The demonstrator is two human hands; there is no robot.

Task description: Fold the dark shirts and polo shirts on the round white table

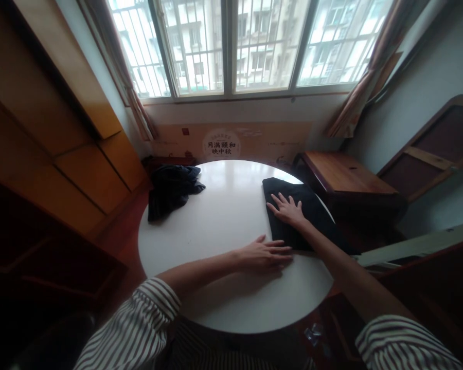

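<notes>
A dark folded piece of clothing [312, 210] lies flat at the right side of the round white table [224, 221], its far right end reaching over the edge. On top of this cloth rests my right hand [288, 209], palm down with fingers spread. My left hand [264, 254] is stretched out at the cloth's near edge, its fingertips at the border between fabric and tabletop. Neither hand grips anything. Across the table, at the left, sits a crumpled heap of black clothing [173, 187], partly hanging at the table's rim.
Beyond the table are a barred window [231, 49] and a printed board [254, 139] below it. A wooden desk [347, 174] stands at the back right. Wooden cabinets [88, 174] line the left, and a pale bar [416, 249] juts in from the right.
</notes>
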